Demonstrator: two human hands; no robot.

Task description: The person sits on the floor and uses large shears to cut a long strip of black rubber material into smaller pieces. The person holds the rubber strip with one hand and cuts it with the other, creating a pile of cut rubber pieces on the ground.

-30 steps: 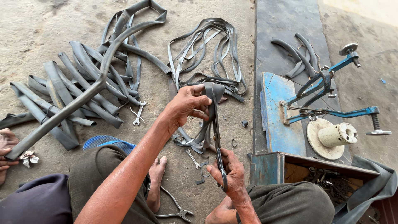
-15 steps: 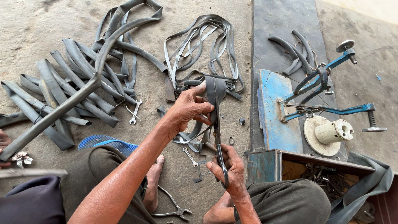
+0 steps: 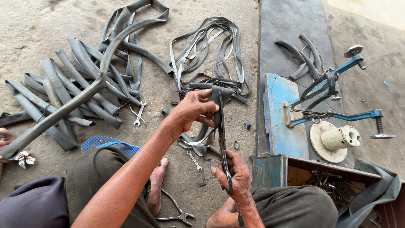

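Left hand (image 3: 192,110) gripping folded rubber strip (image 3: 219,95) at top | right hand (image 3: 234,175) below, clamping scissors (image 3: 222,143) | blades reaching up against strip | hands apart

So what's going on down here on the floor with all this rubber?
A person sits on the concrete floor, cutting rubber. The left hand holds up a folded strip of black inner tube, and the right hand works scissors pointing up into it. Cut tube pieces lie to the left, spanners and pliers nearby.
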